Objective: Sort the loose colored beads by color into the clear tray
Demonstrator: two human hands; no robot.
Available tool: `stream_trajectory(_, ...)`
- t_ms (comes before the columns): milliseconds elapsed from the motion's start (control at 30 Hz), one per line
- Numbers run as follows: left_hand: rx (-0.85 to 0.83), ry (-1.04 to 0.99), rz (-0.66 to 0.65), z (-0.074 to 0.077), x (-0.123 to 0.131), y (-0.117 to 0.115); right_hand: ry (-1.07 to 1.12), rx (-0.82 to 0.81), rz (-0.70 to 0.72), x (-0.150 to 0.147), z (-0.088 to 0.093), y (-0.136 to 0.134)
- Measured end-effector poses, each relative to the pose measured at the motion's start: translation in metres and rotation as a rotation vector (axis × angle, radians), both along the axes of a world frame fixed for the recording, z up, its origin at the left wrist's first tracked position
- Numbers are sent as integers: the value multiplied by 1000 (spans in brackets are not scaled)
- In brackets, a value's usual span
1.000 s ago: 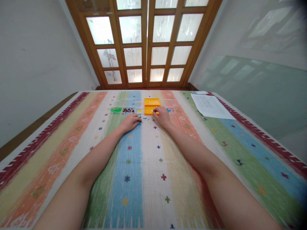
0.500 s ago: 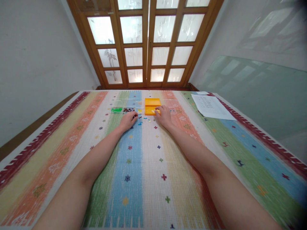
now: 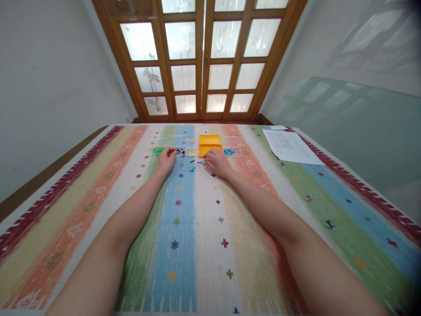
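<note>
My left hand [image 3: 167, 160] is at the clear box of small dark brown pieces [image 3: 180, 151], its thumb and fingers drawn together; what they pinch, if anything, is too small to make out. My right hand [image 3: 218, 163] is in front of the open yellow box [image 3: 209, 140], fingers bent and fingertips close together, low over the cloth. Whatever lies between those fingertips is hidden. Beside them are loose small blue pieces [image 3: 192, 169] and a dark brown piece [image 3: 192, 161]. Left of my left hand are small green pieces [image 3: 158, 151] in a clear box.
Yellow pieces [image 3: 191, 152] sit in a clear compartment left of the yellow box, and blue pieces [image 3: 231, 152] in a clear box to its right. Printed paper [image 3: 291, 147] lies at the right on the striped tablecloth [image 3: 204, 228]. Wooden doors [image 3: 201, 66] stand beyond.
My left hand has moved left from the loose pieces to the brown ones. My right hand has come left and nearer, from the yellow box to the cloth in front, uncovering the blue pieces at right.
</note>
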State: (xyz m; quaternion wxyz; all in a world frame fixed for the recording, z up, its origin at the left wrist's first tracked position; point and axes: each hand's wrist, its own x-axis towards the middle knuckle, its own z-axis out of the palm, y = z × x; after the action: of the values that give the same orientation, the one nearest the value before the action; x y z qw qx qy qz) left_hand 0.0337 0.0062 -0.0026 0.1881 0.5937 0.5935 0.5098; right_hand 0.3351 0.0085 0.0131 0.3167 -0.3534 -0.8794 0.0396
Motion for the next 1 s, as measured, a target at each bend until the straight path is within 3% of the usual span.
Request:
stream_trajectory(167,-71,-252,-7,-5,-4,8,-132,-15,206,-14,7,-17)
stream_trajectory(300,-110,-261,0,-3,-3,6,-162,-37,252,-17,9,-22)
stream_trajectory(433,-97,-136,-32,-2,0,3,-158,-42,268,-16,9,-20)
stream_trajectory(733,9,378,-232,7,14,-17,-179,-25,208,-16,5,-15)
stream_trajectory(1000,27,480,-280,6,14,-16,-141,-18,104,-6,1,-2)
